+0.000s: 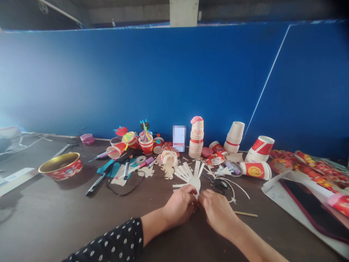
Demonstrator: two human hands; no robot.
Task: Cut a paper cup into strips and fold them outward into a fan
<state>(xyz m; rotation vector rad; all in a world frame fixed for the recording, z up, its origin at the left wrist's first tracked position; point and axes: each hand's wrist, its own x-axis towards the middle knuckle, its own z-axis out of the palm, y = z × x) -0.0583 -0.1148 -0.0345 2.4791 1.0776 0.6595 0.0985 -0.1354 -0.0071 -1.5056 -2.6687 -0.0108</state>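
Observation:
A white paper cup cut into strips (194,181) lies splayed on the dark table, its strips fanned out around a round base. At its near edge, my left hand (180,204) is closed with fingers bent on the paper. Close beside it, my right hand (216,208) is also closed, pinching the same near side. The knuckles hide the fingertips and the near strips. Black scissors (219,185) lie just beyond my right hand, and a thin wooden stick (246,214) rests to the right of it. Behind the cut cup stands a cut-out paper figure (169,165).
A red tin bowl (61,167) stands at the left. Pens, tape and paper scraps lie left of centre, near decorated cups (146,142). Behind are a tall cup stack (196,140) and a blue partition (152,80). A tablet (313,207) lies at the right.

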